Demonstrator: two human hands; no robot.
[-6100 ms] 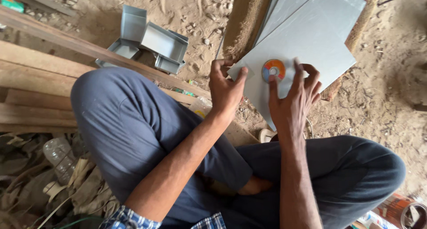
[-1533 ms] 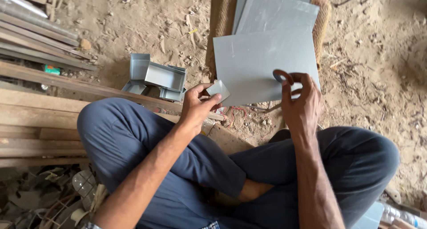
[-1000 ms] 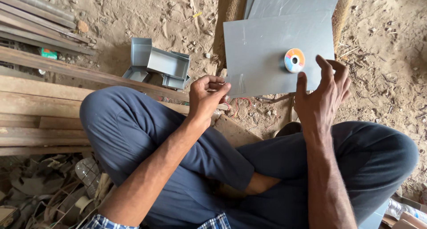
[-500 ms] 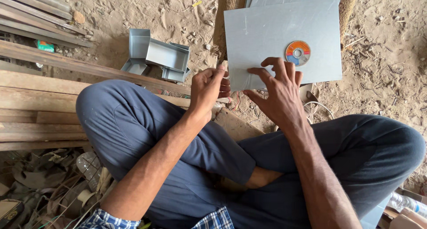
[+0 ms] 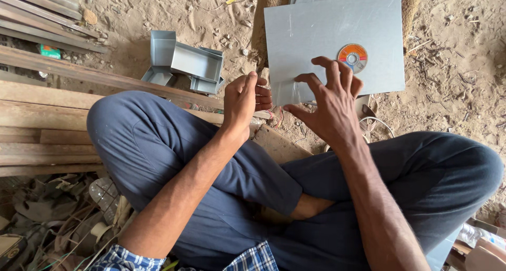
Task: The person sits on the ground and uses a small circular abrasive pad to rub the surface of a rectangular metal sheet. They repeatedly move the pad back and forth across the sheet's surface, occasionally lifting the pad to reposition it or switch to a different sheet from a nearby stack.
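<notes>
A flat grey metal sheet (image 5: pixel 316 34) lies on the sandy ground in front of my crossed legs, on top of more grey sheets. A small round disc (image 5: pixel 352 57) with an orange and grey face rests on it near the right side. My right hand (image 5: pixel 329 100) hovers over the sheet's near edge with its fingers spread, fingertips just below the disc. My left hand (image 5: pixel 245 100) is curled at the sheet's near left corner, thumb up. Whether it pinches the corner is hidden by the fingers.
Folded grey metal channel pieces (image 5: pixel 187 63) lie to the left of the sheet. Wooden planks (image 5: pixel 47 113) run along the left. Scrap and a plastic bottle (image 5: pixel 103 192) lie at the lower left. My legs in dark blue trousers (image 5: pixel 158 144) fill the foreground.
The disc was held in my right hand, then set down on the sheet. My right hand has moved left onto the sheet's near edge. My left hand stays curled at the corner.
</notes>
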